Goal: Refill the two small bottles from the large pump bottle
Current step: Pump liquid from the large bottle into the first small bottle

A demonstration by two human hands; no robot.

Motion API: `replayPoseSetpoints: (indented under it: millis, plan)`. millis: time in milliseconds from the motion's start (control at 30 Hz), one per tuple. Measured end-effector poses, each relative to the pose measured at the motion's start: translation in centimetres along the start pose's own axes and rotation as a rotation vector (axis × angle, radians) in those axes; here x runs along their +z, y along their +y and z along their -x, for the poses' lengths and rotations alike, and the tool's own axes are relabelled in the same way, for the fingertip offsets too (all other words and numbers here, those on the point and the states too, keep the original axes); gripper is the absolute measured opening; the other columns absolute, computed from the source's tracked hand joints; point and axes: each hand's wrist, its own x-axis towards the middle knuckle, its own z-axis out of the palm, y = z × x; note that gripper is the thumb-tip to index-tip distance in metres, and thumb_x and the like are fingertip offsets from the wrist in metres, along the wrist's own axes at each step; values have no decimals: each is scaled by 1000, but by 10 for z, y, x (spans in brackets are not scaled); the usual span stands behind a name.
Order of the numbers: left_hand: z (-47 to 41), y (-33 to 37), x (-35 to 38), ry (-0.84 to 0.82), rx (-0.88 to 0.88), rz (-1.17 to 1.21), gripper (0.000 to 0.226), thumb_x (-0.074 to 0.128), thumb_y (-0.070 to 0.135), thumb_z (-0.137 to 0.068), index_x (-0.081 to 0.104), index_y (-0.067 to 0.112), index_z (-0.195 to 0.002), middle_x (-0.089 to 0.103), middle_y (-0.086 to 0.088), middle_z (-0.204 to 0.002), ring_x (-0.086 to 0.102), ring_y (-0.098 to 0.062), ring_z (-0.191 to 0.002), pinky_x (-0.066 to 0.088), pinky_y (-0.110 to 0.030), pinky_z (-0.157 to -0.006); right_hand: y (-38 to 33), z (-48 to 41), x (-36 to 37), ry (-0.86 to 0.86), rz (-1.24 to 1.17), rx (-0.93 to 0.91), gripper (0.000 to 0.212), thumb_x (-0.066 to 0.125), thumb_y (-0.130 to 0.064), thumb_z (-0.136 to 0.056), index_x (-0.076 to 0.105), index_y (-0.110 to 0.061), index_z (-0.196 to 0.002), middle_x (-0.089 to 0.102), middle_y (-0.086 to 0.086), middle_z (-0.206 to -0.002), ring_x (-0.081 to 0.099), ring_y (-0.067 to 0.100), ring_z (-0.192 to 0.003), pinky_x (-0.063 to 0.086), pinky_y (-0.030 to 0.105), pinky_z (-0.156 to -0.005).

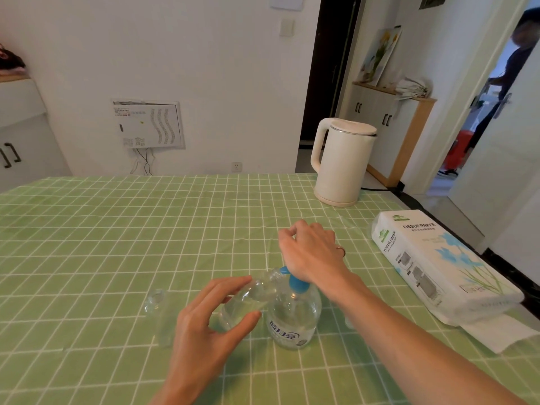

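Observation:
A large clear pump bottle (293, 315) with a blue pump stands on the green checked tablecloth near the front. My right hand (311, 252) rests on top of the pump head, fingers curled over it, hiding most of the pump. My left hand (204, 320) holds a small clear bottle (248, 299) tilted, its open neck up against the blue spout. A second small clear bottle (160, 314) stands open on the cloth just left of my left hand.
A white electric kettle (340, 162) stands at the table's far right. A pack of tissue paper (438, 264) lies along the right edge, with a loose sheet under its near end. The tablecloth (117, 229) covers the table.

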Motion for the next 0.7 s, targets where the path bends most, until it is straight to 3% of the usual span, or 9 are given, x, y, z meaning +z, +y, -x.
replayPoseSetpoints:
  millis: [700]
  plan:
    - [0, -2, -1, -2, 15, 2, 47, 81, 39, -80, 70, 39, -126, 74, 20, -118, 72, -8, -108, 54, -16, -89, 1, 1, -2, -1, 20, -24, 42, 33, -45, -107, 59, -22, -131, 54, 7, -138, 41, 31, -134, 34, 59, -116]
